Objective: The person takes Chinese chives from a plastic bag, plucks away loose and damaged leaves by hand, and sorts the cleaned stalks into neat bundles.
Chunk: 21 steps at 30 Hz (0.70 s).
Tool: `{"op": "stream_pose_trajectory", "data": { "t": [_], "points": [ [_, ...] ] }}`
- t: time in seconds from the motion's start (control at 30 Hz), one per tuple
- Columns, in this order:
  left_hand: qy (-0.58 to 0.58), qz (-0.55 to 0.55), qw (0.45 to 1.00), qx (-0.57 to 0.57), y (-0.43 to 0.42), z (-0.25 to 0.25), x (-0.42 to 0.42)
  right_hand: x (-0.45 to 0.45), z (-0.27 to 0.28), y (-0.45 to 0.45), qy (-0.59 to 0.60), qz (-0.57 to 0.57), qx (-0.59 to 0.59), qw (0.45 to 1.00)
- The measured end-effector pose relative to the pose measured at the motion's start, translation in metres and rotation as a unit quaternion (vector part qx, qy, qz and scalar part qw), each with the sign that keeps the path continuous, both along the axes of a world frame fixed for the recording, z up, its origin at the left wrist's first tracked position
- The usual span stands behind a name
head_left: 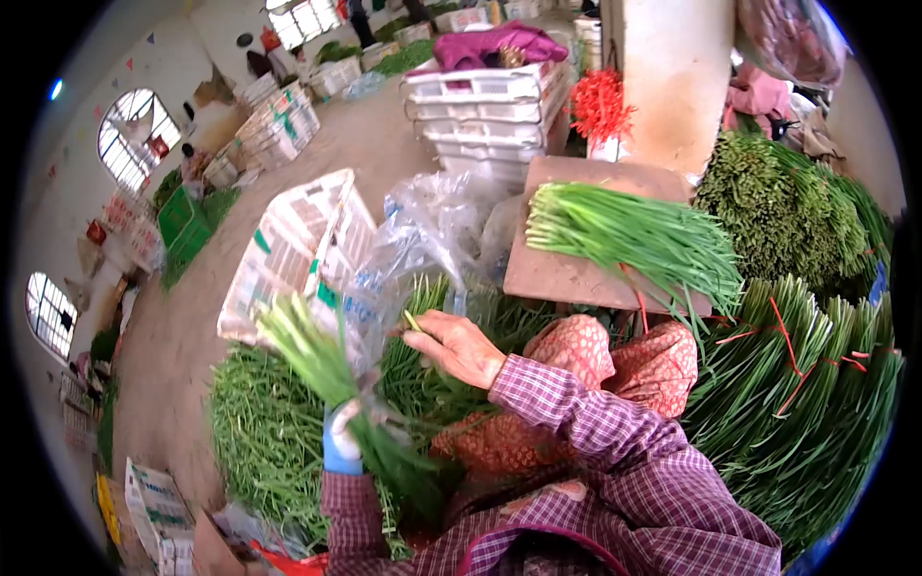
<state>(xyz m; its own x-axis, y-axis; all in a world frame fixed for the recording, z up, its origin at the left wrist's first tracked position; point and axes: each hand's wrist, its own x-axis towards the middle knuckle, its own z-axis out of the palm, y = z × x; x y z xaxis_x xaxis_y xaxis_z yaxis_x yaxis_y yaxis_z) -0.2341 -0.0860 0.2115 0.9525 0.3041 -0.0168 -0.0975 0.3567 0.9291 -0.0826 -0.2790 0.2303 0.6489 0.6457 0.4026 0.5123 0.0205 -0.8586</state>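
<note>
My left hand (343,437), in a blue and white covering, is wrapped round a bunch of long green stalks (327,370) with pale ends pointing up and left. My right hand (453,346) is bare, its thumb and fingertips pinched on a short green stalk (411,320) above the loose greens. On a brown board (567,274) in front of my knees lies a larger bundle of green stalks (629,230), pale ends to the left. A red tie (638,293) hangs over the board's near edge.
Loose greens (264,432) are heaped at the left. Tied bundles (797,384) stand at the right. Ahead are a white crate (288,250), clear plastic bags (423,230), stacked white crates (480,120) and a pillar (667,86) with red ties (600,104). People are in the background.
</note>
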Motion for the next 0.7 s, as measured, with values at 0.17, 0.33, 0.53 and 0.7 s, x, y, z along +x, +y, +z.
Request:
{"op": "stream_pose_trajectory", "data": {
  "t": [0.17, 0.33, 0.53, 0.7],
  "points": [
    [-0.035, -0.019, 0.999, -0.021, -0.026, -0.013, 0.028, -0.015, -0.014, 0.013, 0.312, 0.106, 0.048, 0.943],
    [0.005, 0.002, 1.000, -0.025, -0.053, -0.006, 0.036, -0.012, -0.030, 0.010, 0.331, 0.122, 0.067, 0.933],
    [0.032, 0.029, 0.999, -0.024, -0.057, -0.008, 0.040, -0.020, -0.025, 0.010, 0.292, 0.066, -0.032, 0.954],
    [0.028, 0.091, 0.995, -0.015, -0.061, -0.009, 0.045, -0.028, -0.044, 0.021, 0.036, -0.048, 0.023, 0.998]
  ]
}}
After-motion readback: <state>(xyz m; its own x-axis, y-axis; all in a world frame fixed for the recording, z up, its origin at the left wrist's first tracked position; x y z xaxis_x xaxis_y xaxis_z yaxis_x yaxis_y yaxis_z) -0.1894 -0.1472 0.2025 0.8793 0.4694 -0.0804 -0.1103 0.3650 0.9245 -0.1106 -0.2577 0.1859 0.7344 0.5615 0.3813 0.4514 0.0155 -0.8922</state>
